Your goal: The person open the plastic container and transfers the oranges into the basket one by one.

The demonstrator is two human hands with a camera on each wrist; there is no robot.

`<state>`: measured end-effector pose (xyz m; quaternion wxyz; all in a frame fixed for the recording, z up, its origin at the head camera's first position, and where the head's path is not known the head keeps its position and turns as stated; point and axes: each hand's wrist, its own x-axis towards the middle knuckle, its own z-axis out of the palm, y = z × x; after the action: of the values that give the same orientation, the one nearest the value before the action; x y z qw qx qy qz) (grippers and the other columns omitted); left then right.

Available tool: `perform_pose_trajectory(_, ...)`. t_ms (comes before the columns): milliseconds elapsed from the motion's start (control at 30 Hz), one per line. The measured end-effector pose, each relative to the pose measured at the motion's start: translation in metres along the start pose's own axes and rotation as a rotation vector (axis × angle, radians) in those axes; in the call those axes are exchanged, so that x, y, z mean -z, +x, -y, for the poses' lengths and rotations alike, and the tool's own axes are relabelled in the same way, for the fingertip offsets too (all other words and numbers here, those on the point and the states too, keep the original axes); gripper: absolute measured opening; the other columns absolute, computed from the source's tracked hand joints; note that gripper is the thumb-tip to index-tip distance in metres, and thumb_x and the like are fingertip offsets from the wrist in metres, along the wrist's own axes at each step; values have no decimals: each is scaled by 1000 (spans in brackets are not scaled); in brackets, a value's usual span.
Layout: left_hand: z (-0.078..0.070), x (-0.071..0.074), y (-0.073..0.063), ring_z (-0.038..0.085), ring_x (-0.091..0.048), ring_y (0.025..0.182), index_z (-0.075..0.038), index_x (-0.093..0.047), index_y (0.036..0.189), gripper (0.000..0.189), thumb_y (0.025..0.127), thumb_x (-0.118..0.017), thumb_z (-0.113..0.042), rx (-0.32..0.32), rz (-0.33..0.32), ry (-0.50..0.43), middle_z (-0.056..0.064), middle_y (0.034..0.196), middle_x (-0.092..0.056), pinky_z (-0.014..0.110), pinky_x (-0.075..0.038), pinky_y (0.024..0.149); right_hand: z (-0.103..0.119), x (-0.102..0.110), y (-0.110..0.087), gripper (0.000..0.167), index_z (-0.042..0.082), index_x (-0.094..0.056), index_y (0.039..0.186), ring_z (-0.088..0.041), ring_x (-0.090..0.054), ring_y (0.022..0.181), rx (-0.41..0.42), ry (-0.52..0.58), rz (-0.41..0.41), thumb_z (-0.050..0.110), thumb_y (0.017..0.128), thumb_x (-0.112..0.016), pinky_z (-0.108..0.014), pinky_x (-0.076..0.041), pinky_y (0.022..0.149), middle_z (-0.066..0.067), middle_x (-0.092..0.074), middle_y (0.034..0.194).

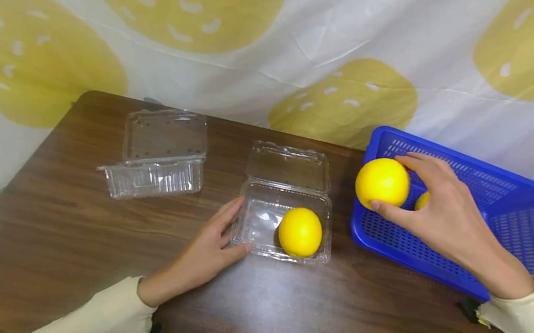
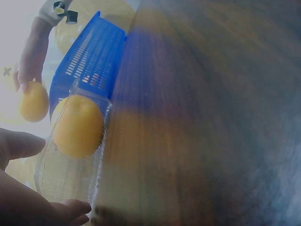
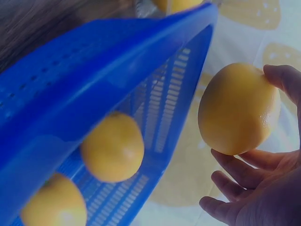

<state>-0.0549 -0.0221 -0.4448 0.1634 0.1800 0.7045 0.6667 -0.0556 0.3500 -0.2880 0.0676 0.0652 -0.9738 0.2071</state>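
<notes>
My right hand (image 1: 447, 205) holds an orange (image 1: 382, 183) between thumb and fingertips, raised over the left end of a blue plastic basket (image 1: 469, 152). Two more oranges, one of them an orange (image 3: 113, 147) near the basket's end wall, lie inside in the right wrist view. On the table, a clear plastic clamshell box (image 1: 261, 216) stands with its lid folded back. Another orange (image 1: 300, 232) sits in the right half of its base. My left hand (image 1: 207, 248) rests at the box's left side, fingers along the wall and thumb at the front corner.
A second clear clamshell box (image 1: 161, 175) stands open at the left on the brown wooden table (image 1: 248, 320). Behind the table hangs a white curtain (image 1: 236, 90) with large yellow prints. The basket stands at the table's right, to the right of the middle box.
</notes>
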Motion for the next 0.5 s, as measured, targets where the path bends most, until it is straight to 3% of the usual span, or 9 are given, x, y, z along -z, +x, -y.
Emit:
perform_pose_trajectory(200, -1, -1, 1, 42, -26, 164, 3, -22, 173, 95, 96, -77, 5, 15, 2, 13, 18, 182, -15, 38, -37, 125, -20, 8, -3, 86, 5, -61, 152, -50, -43, 147, -72, -12, 22, 44, 84, -97, -81, -39, 107, -25, -55, 157)
perform_pose_trajectory(500, 0, 1, 1, 45, -24, 164, 5, -23, 172, 93, 97, -77, 4, 6, 9, 6, 21, 182, -15, 41, -37, 125, -40, 8, -8, 84, 5, -61, 151, -51, -46, 141, -125, -37, 69, 51, 88, -92, -76, -44, 98, -26, -58, 152)
